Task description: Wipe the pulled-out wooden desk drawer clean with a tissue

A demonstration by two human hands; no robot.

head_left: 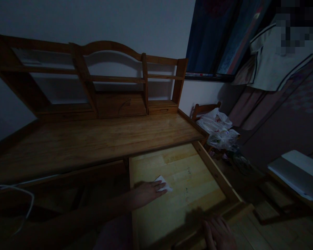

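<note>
My left hand [145, 194] reaches from the lower left into the pulled-out wooden drawer [172, 211]. Its fingers press a small white tissue [161, 183] against the pale drawer bottom. Small dark marks are scattered on the wood to the right of the tissue. At the drawer's front edge, my right hand [219, 233] is closed over the front panel, with some fingers hard to make out in the dim light.
The wooden desk [106, 135] carries a shelf unit [117, 79] at its back. Plastic bags [215, 119] lie on a chair to the right. A white cable [31, 201] hangs at the left. Clothes [275, 60] hang by the window.
</note>
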